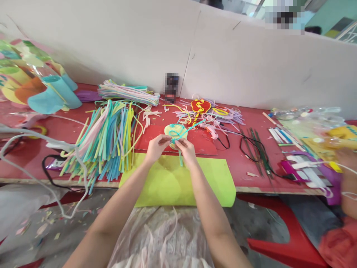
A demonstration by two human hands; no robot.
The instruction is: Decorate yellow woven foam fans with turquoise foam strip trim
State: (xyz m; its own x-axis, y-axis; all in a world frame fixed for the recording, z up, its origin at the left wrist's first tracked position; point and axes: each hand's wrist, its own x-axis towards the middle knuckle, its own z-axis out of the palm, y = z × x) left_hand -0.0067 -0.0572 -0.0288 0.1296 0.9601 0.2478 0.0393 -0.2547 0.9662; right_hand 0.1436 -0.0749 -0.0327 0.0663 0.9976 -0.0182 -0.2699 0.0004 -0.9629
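Observation:
My left hand and my right hand meet at the middle of the table, fingertips pinched together. Between them is a teal pipe cleaner, bent into a curl, with one straight end sticking up to the right. Just behind and under the fingers lies a pale yellow round piece with teal strands over it. Fingertips hide where the strands meet. Below my right hand another teal end hangs down over a yellow-green sheet.
A big pile of pipe cleaners lies left, another bundle behind it. A red and yellow piece and a pink glue gun with a black cord lie right. Another person's arm shows at the far right.

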